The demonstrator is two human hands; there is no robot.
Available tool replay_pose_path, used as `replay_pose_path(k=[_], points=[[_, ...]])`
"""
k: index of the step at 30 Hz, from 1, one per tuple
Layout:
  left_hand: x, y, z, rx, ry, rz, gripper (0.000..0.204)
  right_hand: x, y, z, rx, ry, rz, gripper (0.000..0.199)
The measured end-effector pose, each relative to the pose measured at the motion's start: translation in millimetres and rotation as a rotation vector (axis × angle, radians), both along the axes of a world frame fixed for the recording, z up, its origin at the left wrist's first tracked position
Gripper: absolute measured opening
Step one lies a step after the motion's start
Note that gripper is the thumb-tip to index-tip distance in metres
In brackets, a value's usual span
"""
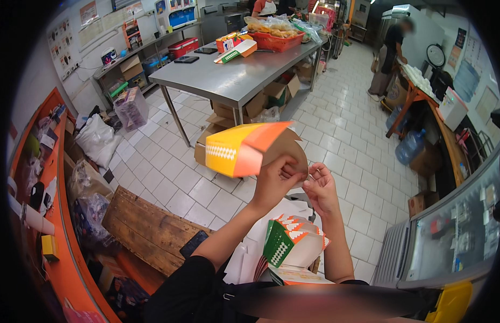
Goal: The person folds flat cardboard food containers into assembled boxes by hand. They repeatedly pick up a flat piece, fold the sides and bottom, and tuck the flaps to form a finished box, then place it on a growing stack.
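Note:
In front of me, up in the air, is a partly folded cardboard food box (228, 151), yellow and orange outside with a plain brown inner face. My left hand (277, 180) is closed on its brown flap, fingers curled inward. Close beside it, my right hand (321, 189) pinches the rounded edge of the same flap. Below my hands, near my lap, a nested stack of green, white and orange food boxes (295, 245) leans between my forearms. Flat printed box blanks (303, 275) lie under that stack.
A steel table (228, 81) ahead bears a red basket (277, 40) of bagged food and more boxes. At left are a wooden bench (147, 220) and an orange counter (72, 258). A glass-topped freezer (454, 231) stands right. Another person (389, 54) works at the far-right bench.

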State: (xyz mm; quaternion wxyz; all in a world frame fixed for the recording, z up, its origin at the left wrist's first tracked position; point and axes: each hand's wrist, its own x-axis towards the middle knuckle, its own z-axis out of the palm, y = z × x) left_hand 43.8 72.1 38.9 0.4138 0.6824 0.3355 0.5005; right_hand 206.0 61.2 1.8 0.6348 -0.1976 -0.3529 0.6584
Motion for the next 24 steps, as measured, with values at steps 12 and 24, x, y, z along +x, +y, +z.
replay_pose_path(k=[12,24], points=[[1.5,9.9,-19.4,0.676,0.794,0.284,0.011,16.8,-15.0,11.5,0.112,-0.174,-0.103,0.109],[-0.6,14.3,-69.0,0.786,1.140,0.063,0.009,19.1,4.2,-19.3,-0.001,-0.778,-0.495,0.055]])
